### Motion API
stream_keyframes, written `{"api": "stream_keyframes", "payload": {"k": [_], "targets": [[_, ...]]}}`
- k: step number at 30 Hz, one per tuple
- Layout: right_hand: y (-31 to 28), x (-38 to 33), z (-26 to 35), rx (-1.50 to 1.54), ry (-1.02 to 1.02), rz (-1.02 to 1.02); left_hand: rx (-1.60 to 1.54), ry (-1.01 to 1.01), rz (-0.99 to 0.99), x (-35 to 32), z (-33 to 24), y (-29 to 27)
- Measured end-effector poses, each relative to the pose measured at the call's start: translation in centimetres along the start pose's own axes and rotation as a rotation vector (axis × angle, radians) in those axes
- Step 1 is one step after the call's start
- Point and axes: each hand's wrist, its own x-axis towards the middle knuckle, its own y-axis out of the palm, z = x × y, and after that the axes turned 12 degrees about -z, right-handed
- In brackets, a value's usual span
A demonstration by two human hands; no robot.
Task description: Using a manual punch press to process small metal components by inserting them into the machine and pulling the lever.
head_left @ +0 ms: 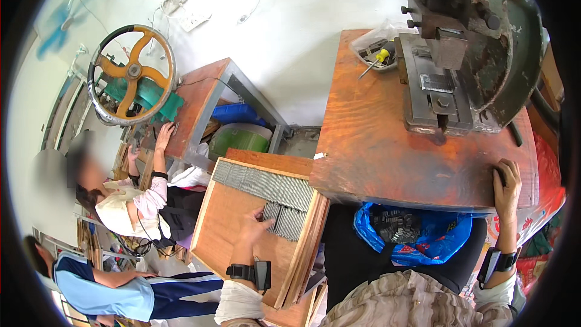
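My left hand (252, 228) is over a shallow wooden tray (227, 230), thumb and forefinger closed at the edge of a group of small grey metal pieces (292, 223). More of these thin pieces (260, 184) lie packed in tight rows along the tray's far side. At the right end of the wooden bench (363, 139), my right hand (507, 186) rests on the front edge with fingers loosely bent and apart, holding nothing. Beyond it stands a heavy green press (514, 42), with a flat metal piece (437, 83) lying on its die bed (451, 109).
A blue plastic bag (448, 242) of dark metal pieces sits below the bench's front edge. A plastic box (375, 48) holds a yellow-handled screwdriver (382, 56). To the left, a co-worker (136, 206) works at another bench beside a large handwheel (133, 71); another person (109, 287) is nearer.
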Motion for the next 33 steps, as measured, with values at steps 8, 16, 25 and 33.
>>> {"api": "stream_keyframes", "payload": {"k": [8, 16, 25, 33], "targets": [[0.1, 0.1, 0.0, -0.001, -0.012, 0.022, 0.309, 0.301, -0.112, -0.3, 0.6, -0.2], [-0.8, 0.4, 0.6, -0.075, -0.021, -0.054, -0.023, 0.057, -0.141, 0.3, 2.0, 0.1], [-0.6, 0.6, 0.9, -0.014, -0.036, -0.072, -0.164, 0.565, 0.120, -5.4, -27.5, 8.4], [-1.0, 0.8, 0.5, 0.017, -0.065, -0.068, 0.064, 0.861, 0.048, -7.7, -40.4, 18.0]]}}
